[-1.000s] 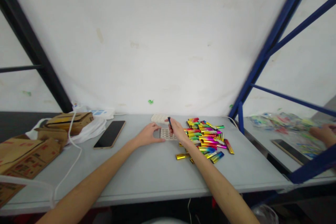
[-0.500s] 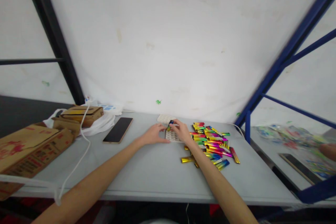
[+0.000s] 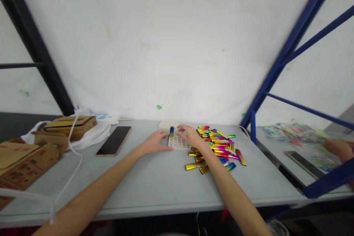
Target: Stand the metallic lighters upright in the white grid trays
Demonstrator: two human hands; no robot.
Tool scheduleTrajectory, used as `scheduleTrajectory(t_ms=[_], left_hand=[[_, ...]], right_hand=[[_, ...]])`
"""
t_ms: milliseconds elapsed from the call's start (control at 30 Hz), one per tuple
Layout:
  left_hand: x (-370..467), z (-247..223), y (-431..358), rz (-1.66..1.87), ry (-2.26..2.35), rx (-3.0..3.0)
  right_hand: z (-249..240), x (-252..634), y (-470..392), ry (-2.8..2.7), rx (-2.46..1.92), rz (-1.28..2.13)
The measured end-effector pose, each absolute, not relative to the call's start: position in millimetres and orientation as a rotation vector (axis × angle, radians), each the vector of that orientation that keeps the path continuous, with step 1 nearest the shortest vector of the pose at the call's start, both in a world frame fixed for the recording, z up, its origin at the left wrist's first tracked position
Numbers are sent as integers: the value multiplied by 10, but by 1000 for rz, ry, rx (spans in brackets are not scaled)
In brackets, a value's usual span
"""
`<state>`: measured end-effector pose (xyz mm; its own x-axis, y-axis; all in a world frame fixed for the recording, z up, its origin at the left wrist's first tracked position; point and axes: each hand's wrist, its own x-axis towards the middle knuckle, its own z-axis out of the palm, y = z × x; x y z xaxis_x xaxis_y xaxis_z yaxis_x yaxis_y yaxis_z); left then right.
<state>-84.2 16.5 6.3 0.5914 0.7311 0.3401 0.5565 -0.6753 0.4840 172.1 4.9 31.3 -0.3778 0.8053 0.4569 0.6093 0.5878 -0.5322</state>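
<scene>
A shiny blue-and-yellow tube-like piece (image 3: pixel 172 132) stands upright at the left end of a white tray (image 3: pixel 180 142) with rows of holes. My left hand (image 3: pixel 155 142) is at the tray's left edge, thumb and fingers spread around that corner. Its fingertips are close to the standing piece; whether they touch it I cannot tell. Over the tray's right part is my right hand (image 3: pixel 191 136), fingers apart and bent, with a gap between them and the piece. Beside my right wrist lies a pile of similar shiny pieces (image 3: pixel 221 150) in gold, red, pink, green and blue.
A second white holed tray (image 3: pixel 166 124) lies behind, near the wall. To the left are a phone (image 3: pixel 114 141), cardboard boxes (image 3: pixel 24 162), a white cable (image 3: pixel 79 155) and a power strip (image 3: pixel 105 117). Beyond the blue frame (image 3: pixel 276 70), another person's hand (image 3: pixel 337 149) is near plastic bags.
My right hand has let go of the blue-and-yellow piece, which now stands in the tray, and has drawn back slightly to the right. The view has turned a little to the right.
</scene>
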Motion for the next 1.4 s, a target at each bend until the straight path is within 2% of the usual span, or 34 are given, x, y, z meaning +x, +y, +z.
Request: scheduleTrajectory(t_ms=[233, 433, 667, 1067, 1400], left_hand=[[-828, 165, 119, 730, 1050, 2517], [-831, 190, 121, 729, 1028, 2550], [-819, 188, 110, 720, 1029, 2560], [-819, 192, 101, 697, 1048, 2570], [-817, 210, 85, 669, 1059, 2578]], right_hand=[[534, 2628, -78, -2099, -1286, 185], [617, 2993, -169, -2236, -1276, 348], [647, 3113, -267, -2306, -1380, 480], [594, 3001, -307, -2246, -1315, 432], [547, 2706, -322, -1739, -1136, 920]])
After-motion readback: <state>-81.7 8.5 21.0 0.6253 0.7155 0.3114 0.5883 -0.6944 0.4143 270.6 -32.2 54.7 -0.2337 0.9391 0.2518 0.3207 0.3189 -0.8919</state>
